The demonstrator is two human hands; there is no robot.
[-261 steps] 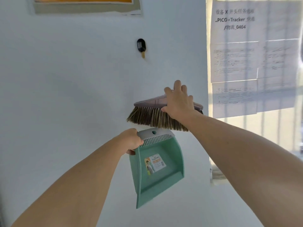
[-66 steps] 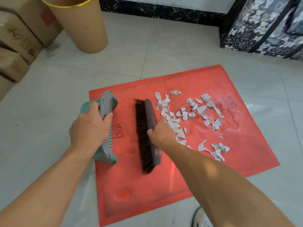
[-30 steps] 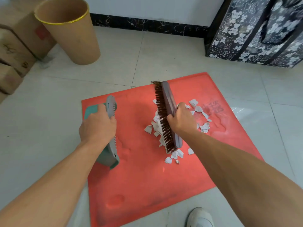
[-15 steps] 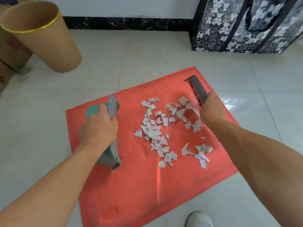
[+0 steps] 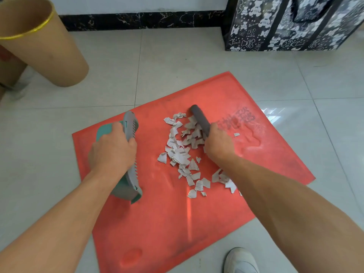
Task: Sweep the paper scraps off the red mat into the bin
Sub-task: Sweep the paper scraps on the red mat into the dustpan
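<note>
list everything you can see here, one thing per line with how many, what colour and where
mat: one, red, flat on the tiled floor
paper scraps: many, white, on the middle of the mat
dustpan: one, teal and grey, on the mat's left part
brush: one, grey, on the mat at the scraps' far side
bin: one, tan with a gold rim, on the floor at far left
cardboard box: one partly seen, brown, behind the bin
bag: one, black with white bears, far right by the wall
shoe: one, white, bottom edge
left hand: grips the dustpan
right hand: grips the brush
</note>
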